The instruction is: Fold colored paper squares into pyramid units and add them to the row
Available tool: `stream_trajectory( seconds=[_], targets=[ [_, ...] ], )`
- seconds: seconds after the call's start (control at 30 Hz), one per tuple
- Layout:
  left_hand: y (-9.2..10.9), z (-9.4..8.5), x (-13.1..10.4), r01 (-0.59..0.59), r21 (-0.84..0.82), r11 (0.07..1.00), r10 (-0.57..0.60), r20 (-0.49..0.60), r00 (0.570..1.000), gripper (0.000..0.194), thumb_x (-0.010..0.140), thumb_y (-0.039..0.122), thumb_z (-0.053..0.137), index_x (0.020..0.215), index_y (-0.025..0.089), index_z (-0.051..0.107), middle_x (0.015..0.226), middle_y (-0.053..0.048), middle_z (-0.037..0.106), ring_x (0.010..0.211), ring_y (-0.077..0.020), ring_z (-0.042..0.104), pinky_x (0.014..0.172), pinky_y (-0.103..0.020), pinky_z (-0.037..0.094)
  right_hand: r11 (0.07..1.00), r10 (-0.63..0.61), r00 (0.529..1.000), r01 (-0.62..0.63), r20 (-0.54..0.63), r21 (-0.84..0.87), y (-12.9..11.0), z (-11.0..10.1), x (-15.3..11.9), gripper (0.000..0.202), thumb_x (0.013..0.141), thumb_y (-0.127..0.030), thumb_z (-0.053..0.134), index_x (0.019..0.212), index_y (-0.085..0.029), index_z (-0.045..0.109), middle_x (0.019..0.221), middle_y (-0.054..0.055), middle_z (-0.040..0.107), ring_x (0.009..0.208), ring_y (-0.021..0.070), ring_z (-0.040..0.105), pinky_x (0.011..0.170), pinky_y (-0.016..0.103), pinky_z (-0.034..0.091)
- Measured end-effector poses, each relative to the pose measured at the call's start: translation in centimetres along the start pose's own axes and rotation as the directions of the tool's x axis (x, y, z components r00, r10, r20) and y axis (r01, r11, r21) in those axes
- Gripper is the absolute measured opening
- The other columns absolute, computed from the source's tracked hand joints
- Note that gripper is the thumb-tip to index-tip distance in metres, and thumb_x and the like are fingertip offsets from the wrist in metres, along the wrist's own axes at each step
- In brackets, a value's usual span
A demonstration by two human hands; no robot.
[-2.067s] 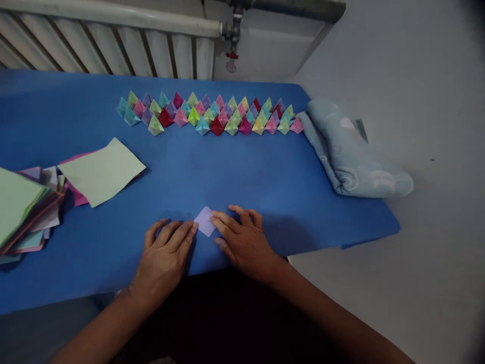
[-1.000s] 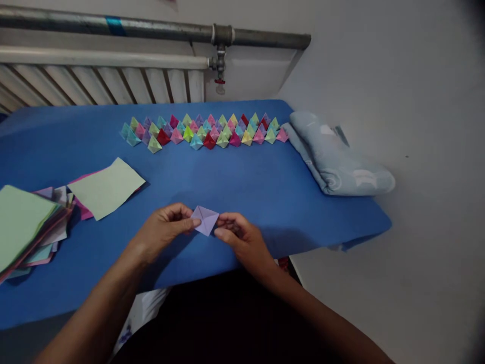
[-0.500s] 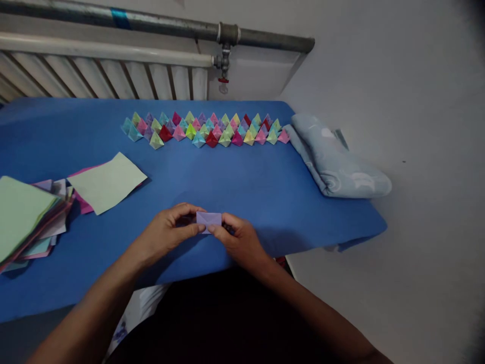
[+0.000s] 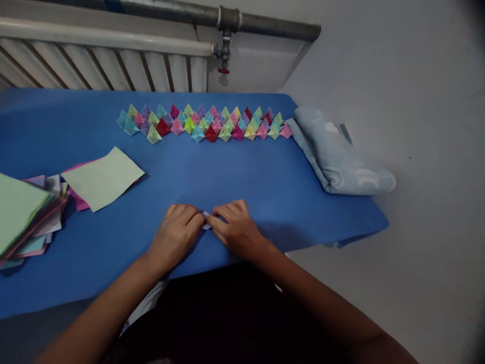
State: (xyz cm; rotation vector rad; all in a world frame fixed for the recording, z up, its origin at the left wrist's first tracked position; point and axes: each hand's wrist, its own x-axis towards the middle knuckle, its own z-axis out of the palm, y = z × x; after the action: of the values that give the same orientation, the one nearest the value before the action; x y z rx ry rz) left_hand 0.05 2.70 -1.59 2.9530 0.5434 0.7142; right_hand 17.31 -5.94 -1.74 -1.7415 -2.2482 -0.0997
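Between my two hands is a small folded piece of lavender origami paper (image 4: 206, 221), mostly hidden by the fingers. My left hand (image 4: 178, 230) is closed on its left side, fingertips bent down at the paper. From the right, my right hand (image 4: 237, 225) pinches it with thumb and fingers, the knuckles raised. Both hands are low over the blue table cover (image 4: 242, 172), near its front edge. Farther back, several rows of folded paper pieces (image 4: 200, 124) in pink, green, blue, red and yellow stand pointed side up.
At the left lies a stack of coloured paper sheets (image 4: 22, 217), with a loose pale green sheet (image 4: 104, 178) beside it. A folded grey-blue blanket (image 4: 341, 156) rests at the right against the wall. Behind the table are a white radiator (image 4: 106, 65) and a metal pipe (image 4: 170, 11).
My hands have turned over and closed in on the lavender paper, covering most of it. Before, it showed as a flat rectangle held between the thumbs. The view has shifted slightly.
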Motion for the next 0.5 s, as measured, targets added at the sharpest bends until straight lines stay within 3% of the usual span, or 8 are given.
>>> stream_trajectory(
  seconds=[0.2, 0.5],
  targets=[
    [1.0, -0.7, -1.8, 0.049, -0.069, 0.996, -0.046, 0.038, 0.998, 0.023, 0.095, 0.016, 0.045, 0.107, 0.014, 0.065, 0.102, -0.01, 0.072, 0.093, -0.0224, 0.064, 0.089, -0.043, 0.045, 0.998, -0.003, 0.999, -0.001, 0.053, 0.06, -0.4, 0.1, -1.4, 0.028, 0.094, -0.019, 0.05, 0.119, -0.02, 0.062, 0.112, 0.008, 0.064, 0.103, 0.023, 0.05, 0.085, 0.039, 0.032],
    [0.8, -0.2, -2.7, 0.032, -0.097, 0.995, -0.033, -0.007, 0.999, 0.021, 0.094, 0.015, 0.05, 0.102, 0.018, 0.069, 0.106, -0.008, 0.073, 0.097, -0.0231, 0.064, 0.089, -0.043, 0.045, 0.995, 0.015, 1.0, -0.015, 0.003, 0.102, -0.3, 0.1, -2.2, 0.025, 0.093, -0.017, 0.051, 0.113, -0.025, 0.063, 0.116, 0.005, 0.062, 0.112, 0.0224, 0.046, 0.092, 0.039, 0.032]
  ],
)
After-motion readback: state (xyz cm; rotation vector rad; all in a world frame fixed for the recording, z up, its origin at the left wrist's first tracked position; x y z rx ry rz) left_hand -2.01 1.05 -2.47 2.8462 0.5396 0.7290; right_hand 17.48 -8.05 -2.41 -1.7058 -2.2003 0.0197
